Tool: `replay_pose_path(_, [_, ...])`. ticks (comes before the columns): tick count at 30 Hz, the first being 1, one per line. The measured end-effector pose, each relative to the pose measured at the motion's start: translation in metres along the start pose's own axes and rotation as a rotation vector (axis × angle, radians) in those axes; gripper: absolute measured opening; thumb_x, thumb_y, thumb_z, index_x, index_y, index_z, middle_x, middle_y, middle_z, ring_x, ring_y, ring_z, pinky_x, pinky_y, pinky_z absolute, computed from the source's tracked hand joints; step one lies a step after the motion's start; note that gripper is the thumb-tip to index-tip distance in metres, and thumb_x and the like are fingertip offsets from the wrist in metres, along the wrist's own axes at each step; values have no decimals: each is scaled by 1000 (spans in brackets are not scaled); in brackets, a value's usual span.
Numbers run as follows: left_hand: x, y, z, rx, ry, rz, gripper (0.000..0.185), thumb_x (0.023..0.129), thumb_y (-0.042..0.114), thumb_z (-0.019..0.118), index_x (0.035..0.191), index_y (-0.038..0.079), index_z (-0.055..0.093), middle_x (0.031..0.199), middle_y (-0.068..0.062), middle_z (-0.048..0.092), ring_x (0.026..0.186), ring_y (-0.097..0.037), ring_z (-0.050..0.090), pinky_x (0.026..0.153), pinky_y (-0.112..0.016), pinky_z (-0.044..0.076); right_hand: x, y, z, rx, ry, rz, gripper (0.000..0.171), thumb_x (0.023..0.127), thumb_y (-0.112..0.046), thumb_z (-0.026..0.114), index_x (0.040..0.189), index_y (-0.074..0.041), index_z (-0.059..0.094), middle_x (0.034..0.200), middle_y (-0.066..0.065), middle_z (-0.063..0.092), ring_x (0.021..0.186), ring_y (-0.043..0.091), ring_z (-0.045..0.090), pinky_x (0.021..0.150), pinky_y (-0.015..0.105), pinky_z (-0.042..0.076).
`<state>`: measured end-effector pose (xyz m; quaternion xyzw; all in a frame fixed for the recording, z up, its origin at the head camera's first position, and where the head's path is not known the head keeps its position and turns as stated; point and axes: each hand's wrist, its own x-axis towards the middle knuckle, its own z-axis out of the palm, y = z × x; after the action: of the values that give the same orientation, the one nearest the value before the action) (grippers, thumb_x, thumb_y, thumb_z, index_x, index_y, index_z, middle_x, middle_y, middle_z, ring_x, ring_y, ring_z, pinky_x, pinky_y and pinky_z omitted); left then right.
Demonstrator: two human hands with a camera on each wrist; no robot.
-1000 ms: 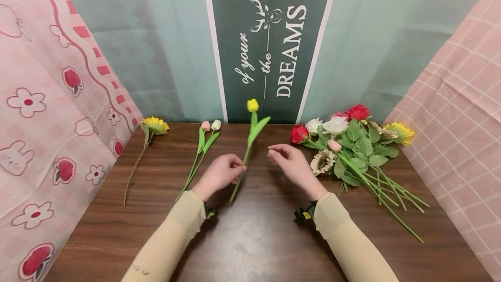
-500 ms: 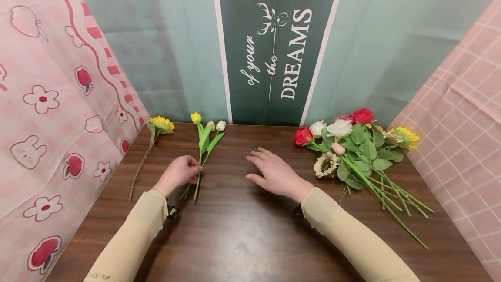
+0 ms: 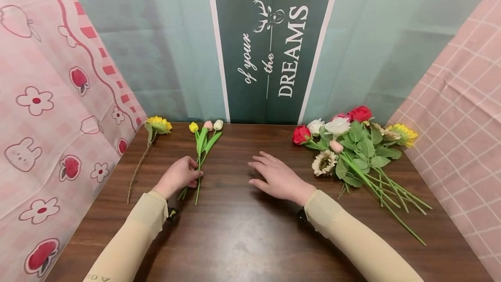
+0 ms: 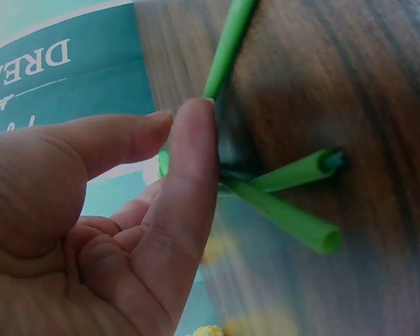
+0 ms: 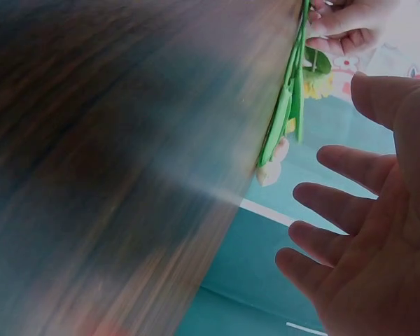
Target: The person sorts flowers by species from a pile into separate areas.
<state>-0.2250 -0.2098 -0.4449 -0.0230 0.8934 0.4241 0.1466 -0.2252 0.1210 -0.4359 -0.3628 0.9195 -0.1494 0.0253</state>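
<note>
Leftmost, at about ten o'clock on the table (image 3: pixel 242 238), I see a lone sunflower (image 3: pixel 158 124) lying with its stem trailing toward me. Next to it, near eleven o'clock, three tulips lie together: the yellow tulip (image 3: pixel 193 127), a pink tulip (image 3: pixel 208 125) and a white tulip (image 3: pixel 218 124), heads toward the backdrop, stems crossing at the lower end. My left hand (image 3: pixel 179 176) rests at those stems; in the wrist view its fingers (image 4: pixel 189 175) are loosely curled, the thumb tip against a green stem (image 4: pixel 227 45), though I cannot tell whether they truly pinch it. Toward the centre, my right hand (image 3: pixel 275 178) hovers palm down with fingers spread wide, holding nothing. Farther right, around two o'clock, a bouquet (image 3: pixel 352 147) of roses and sunflowers sprawls, stems pointing to four o'clock.
</note>
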Motion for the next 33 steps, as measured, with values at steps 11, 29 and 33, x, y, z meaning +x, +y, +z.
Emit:
replay_pose_path(11, [-7,34,18,330,106,215,44,99,28,67,134,2,60,108,-11,70,87,-22,68,77,-44,56,-35,28,-17,-19,197,48,36,101,-31,66,129,-10,70,131,9,66,127,31,56,109,49,43])
replay_pose_path(29, [-27,126,148,713,-72,1027,64,100,38,66,156,14,44,156,-11,46,143,-28,43,120,-43,30,-164,127,-103,65,207,647,22,98,-24,65,106,-4,71,102,17,72,86,32,66,73,54,51])
replay_pose_path(33, [-32,138,171,751,-99,1088,63,101,41,64,156,16,44,156,-9,46,145,-27,40,122,-39,26,-184,137,-102,54,32,699,24,94,-29,69,100,-5,69,94,12,70,80,28,64,70,51,52])
